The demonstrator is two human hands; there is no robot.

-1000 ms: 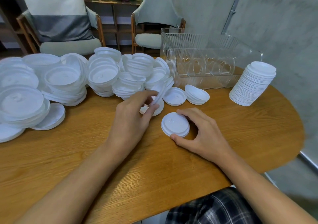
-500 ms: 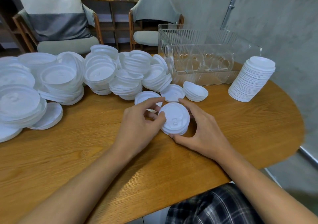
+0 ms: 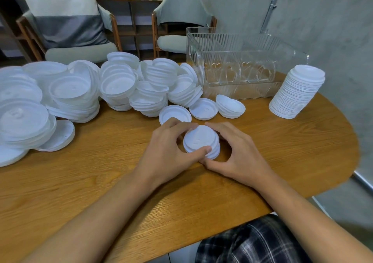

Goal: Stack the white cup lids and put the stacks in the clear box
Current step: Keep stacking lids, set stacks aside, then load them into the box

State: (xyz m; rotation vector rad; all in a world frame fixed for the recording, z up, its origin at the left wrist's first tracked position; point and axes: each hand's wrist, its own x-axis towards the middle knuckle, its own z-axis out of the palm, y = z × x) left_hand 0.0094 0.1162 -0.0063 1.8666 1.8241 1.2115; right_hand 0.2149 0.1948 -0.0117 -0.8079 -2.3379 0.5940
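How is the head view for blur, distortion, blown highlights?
Head view: wide-angle bending curves the table edge; the lid heap at left is washed out and soft; the small stack gripped by the left hand and right hand is sharp; the clear box shows glints.

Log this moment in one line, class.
phase: stacking; left hand: grips lid stack; right hand: grips lid stack; clear box: no lids

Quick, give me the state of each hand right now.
Left hand: fingers and thumb curled round the small stack of lids, gripping it.
Right hand: grips the same stack from the other side.
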